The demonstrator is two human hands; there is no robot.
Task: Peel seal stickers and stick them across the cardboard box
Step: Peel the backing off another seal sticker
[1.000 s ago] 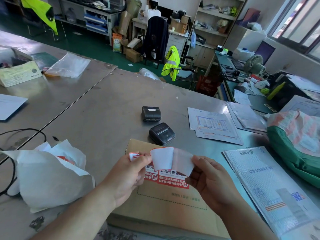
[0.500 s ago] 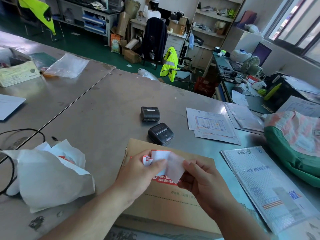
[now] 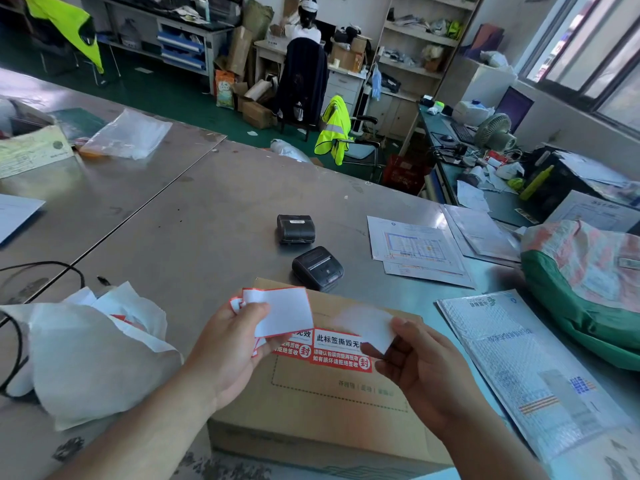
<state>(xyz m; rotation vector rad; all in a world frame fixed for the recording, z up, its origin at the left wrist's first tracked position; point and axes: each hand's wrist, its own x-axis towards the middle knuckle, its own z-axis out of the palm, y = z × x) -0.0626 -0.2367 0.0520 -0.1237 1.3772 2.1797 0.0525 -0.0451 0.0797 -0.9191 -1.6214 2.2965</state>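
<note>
A flat cardboard box (image 3: 332, 410) lies on the steel table in front of me. Red and white seal stickers (image 3: 341, 353) with printed characters are stuck across its top. My left hand (image 3: 228, 344) pinches a small stack of red-edged seal stickers (image 3: 284, 311), white side up, above the box's left part. My right hand (image 3: 419, 362) pinches a separate white piece of sticker backing (image 3: 370, 327) over the box's right part. The two pieces are apart.
Two black handheld printers (image 3: 317, 268) (image 3: 295, 228) sit just beyond the box. Crumpled white paper (image 3: 90, 351) and a black cable (image 3: 20, 341) lie at left. Printed sheets (image 3: 415, 251), a bubble mailer (image 3: 533, 368) and a green sack (image 3: 581, 285) lie at right.
My hands were close together on the folded sticker; now they have drawn apart, the left keeping the stack and the right holding a separated white piece.
</note>
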